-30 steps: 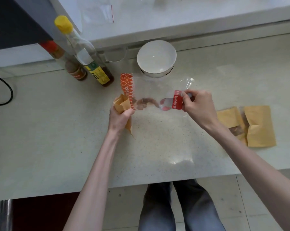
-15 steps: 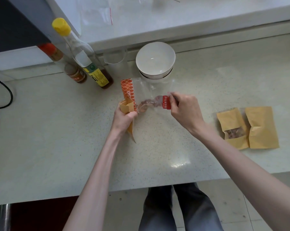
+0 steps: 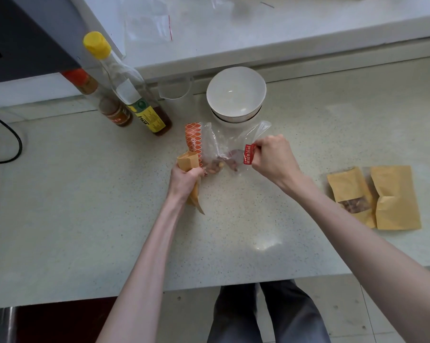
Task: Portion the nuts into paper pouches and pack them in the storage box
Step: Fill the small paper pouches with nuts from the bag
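My left hand (image 3: 184,180) grips a brown paper pouch (image 3: 188,162) with its mouth upward, its lower end sticking out below the fist. A clear plastic nut bag (image 3: 223,142) with an orange band and a red label stretches between my hands, its orange end at the pouch mouth. A few nuts (image 3: 215,167) lie inside the bag near the pouch. My right hand (image 3: 273,159) pinches the bag's red-labelled end and holds it raised. Two filled paper pouches (image 3: 372,196) lie flat on the counter to the right, one showing nuts through a window.
A white bowl stack (image 3: 236,95) stands just behind the bag. Two sauce bottles (image 3: 132,95) stand at the back left beside a clear cup (image 3: 175,87). A raised ledge (image 3: 258,33) with a clear zip bag runs behind. The counter's front edge (image 3: 209,288) is near my body.
My right hand drew in toward the pouch, then moved back right and up, stretching the bag again. The nuts have slid toward the pouch end. My left hand stayed put.
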The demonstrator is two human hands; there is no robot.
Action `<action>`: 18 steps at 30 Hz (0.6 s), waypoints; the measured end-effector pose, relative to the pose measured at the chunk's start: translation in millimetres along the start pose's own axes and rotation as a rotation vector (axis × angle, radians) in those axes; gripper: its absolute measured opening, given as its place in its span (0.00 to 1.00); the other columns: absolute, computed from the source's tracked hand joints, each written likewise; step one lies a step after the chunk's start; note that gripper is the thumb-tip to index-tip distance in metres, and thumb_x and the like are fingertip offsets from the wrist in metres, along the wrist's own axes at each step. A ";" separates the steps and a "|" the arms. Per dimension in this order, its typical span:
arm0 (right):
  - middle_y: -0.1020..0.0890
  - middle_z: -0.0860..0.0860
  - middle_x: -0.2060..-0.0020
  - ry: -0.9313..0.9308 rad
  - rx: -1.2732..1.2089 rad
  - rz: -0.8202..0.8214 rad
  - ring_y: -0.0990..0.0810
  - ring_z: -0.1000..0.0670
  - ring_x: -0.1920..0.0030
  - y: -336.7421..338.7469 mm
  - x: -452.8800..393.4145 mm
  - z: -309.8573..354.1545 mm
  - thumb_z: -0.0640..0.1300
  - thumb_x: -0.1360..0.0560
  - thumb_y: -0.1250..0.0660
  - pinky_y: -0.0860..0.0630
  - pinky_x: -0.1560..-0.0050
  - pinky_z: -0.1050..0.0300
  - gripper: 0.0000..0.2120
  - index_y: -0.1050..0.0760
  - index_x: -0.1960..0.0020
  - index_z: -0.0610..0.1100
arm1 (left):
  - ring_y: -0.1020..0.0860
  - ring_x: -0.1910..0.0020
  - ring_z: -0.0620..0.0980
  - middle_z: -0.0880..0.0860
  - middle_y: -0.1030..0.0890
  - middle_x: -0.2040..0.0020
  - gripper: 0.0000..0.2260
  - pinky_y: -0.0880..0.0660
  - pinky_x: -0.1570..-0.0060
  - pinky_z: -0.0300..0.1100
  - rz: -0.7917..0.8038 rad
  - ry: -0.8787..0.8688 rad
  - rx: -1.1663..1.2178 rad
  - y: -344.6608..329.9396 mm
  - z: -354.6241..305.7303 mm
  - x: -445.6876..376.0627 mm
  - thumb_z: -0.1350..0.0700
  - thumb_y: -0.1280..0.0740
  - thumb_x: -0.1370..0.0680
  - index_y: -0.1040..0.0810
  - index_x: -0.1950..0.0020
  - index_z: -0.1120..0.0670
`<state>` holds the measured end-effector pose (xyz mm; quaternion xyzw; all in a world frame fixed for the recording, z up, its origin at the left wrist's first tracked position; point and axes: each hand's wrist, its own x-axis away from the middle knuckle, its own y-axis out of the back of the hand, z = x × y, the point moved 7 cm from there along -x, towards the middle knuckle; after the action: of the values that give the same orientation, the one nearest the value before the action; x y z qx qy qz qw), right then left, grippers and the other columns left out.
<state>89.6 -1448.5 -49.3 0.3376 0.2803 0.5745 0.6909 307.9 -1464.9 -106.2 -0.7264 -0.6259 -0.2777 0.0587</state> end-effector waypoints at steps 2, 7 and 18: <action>0.33 0.40 0.80 -0.040 -0.011 0.025 0.43 0.49 0.78 -3.7 -3.7 -6.4 0.34 0.35 0.40 0.45 0.76 0.58 0.10 0.30 0.74 0.33 | 0.28 0.66 0.50 0.51 0.26 0.67 0.06 0.30 0.64 0.43 -0.003 0.004 0.028 1.9 3.5 -0.9 0.54 0.33 0.36 0.26 0.62 0.53; 0.37 0.41 0.77 -0.140 -0.116 0.111 0.41 0.50 0.73 -13.9 -10.8 -19.9 0.32 0.35 0.41 0.45 0.74 0.57 0.10 0.32 0.73 0.29 | 0.28 0.74 0.46 0.48 0.26 0.73 0.02 0.30 0.72 0.40 0.005 -0.011 0.078 6.2 8.7 -3.6 0.56 0.32 0.34 0.25 0.63 0.52; 0.39 0.49 0.81 -0.111 -0.235 0.040 0.45 0.54 0.77 -16.7 -13.4 -15.3 0.31 0.32 0.39 0.46 0.77 0.58 0.21 0.42 0.78 0.45 | 0.28 0.75 0.46 0.51 0.26 0.71 0.04 0.29 0.74 0.40 0.060 -0.004 0.027 8.2 12.4 -13.9 0.56 0.33 0.34 0.27 0.64 0.54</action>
<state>85.4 -1461.4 -71.9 0.2911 0.1656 0.5976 0.7285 318.9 -1473.5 -121.1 -0.7445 -0.6076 -0.2660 0.0756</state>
